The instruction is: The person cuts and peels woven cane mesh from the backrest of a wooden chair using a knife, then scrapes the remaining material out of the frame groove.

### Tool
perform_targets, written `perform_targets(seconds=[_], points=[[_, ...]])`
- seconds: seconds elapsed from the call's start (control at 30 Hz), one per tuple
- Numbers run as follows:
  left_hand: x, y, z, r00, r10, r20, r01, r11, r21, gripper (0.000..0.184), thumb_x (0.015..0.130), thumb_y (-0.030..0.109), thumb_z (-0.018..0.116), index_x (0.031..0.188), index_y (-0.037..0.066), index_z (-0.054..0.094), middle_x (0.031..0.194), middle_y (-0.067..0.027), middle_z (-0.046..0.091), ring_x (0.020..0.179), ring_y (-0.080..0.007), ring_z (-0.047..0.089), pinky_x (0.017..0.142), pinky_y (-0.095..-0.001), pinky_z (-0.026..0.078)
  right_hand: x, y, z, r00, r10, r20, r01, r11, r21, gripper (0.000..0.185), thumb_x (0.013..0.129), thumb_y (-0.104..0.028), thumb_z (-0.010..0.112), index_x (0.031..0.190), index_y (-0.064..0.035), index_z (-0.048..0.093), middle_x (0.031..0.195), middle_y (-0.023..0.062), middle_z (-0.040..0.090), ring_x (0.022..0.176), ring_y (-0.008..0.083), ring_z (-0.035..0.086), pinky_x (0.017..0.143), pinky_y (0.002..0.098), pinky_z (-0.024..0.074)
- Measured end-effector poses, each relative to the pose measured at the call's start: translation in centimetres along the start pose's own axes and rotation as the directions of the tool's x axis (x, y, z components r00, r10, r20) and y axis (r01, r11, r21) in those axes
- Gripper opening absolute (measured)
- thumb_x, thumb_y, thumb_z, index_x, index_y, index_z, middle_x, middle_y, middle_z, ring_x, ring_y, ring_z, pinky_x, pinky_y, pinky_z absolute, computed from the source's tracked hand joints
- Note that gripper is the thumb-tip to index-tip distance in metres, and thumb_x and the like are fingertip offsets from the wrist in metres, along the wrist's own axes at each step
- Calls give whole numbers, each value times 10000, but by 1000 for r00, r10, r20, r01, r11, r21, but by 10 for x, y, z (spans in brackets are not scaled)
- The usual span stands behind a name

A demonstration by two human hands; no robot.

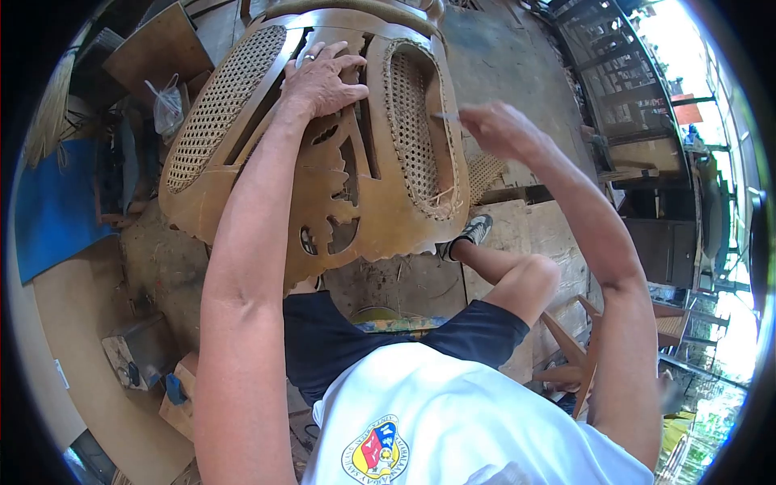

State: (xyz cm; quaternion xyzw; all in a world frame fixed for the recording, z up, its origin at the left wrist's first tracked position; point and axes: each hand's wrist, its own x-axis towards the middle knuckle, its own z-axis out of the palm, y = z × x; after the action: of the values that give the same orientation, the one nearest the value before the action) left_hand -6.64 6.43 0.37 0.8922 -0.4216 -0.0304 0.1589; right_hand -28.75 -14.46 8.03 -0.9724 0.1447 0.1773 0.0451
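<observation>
A carved wooden chair back (323, 210) with woven cane panels leans in front of me. My left hand (325, 79) lies on its upper middle with the fingers spread and a ring on one finger. At the right, my right hand (499, 129) is closed round a thin tool (444, 117), blurred by motion, its tip near the edge of the right cane panel (414, 121). Loose strands of cane (440, 198) stick out at the bottom of that panel. The left cane panel (226, 101) fills its oval frame.
A blue panel (61, 210) and a plastic bag (168, 109) are at the left. A wooden block (145, 352) rests on the floor below. Wooden chair parts (566, 343) stand at the lower right, beside my bent knee (533, 283). Shelving (614, 73) lines the upper right.
</observation>
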Motion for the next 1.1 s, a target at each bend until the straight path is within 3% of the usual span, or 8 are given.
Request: perform_targets(seconds=[0.27,0.33,0.47,0.57,0.67,0.8,0.9,1.1], points=[[2,0,2,1000,-6,12,6,1000,-7,689,726,503,663,1395,383,547,1604,48,330,1497,-231,274,1190,-583,241,-77,-25,1,965,-67,253,95,990,-100,135,969,-196,569,1042,-109,644,851,185,671,809,394,669,680,517,513],[3,-1,3,1000,-4,-10,4,1000,-2,697,717,495,663,1395,382,547,1609,39,326,1500,-239,270,1194,-587,234,-53,-22,-7,998,-61,9,61,998,3,128,964,-172,564,1029,-91,638,829,199,661,825,402,664,701,515,507],[3,-2,3,1000,-16,3,16,999,-29,667,726,516,661,1377,406,564,1609,51,328,1511,-200,237,1215,-563,202,-33,-5,16,995,-29,-96,30,1000,9,131,961,-156,559,1033,-80,638,806,215,651,831,407,661,717,511,504],[4,-2,4,1000,-15,-5,15,1000,-19,664,726,511,654,1375,404,567,1610,45,329,1508,-206,246,1211,-566,203,-81,-18,12,971,-84,222,74,996,54,173,969,-132,551,1097,-94,661,916,203,696,874,396,671,770,508,514],[4,0,2,1000,-10,9,10,1000,-17,677,735,498,666,1392,383,548,1612,35,327,1510,-245,248,1203,-591,208,-87,-16,-3,945,-174,276,144,981,127,182,971,-134,558,1109,-90,668,965,181,715,904,380,682,809,504,523],[4,-2,3,1000,7,-1,-7,1000,-25,674,738,501,669,1391,384,548,1612,30,329,1512,-246,245,1206,-587,203,-52,-25,-18,962,-63,266,169,903,-395,150,961,-146,573,1075,-95,657,881,120,714,803,308,722,714,438,579],[3,-1,4,1000,-1,0,1,1000,-17,678,739,502,669,1396,388,543,1614,26,326,1514,-248,242,1208,-583,199,-53,-26,17,981,-113,157,184,800,-572,117,930,-114,588,1031,-86,638,844,99,706,732,260,728,615,399,596],[4,-3,5,1000,0,4,0,1000,-21,678,741,502,664,1399,393,540,1612,28,329,1513,-248,247,1208,-581,200,-97,-67,5,943,-178,280,309,780,-544,108,877,-98,623,976,-68,653,789,100,697,730,237,734,588,380,602]])
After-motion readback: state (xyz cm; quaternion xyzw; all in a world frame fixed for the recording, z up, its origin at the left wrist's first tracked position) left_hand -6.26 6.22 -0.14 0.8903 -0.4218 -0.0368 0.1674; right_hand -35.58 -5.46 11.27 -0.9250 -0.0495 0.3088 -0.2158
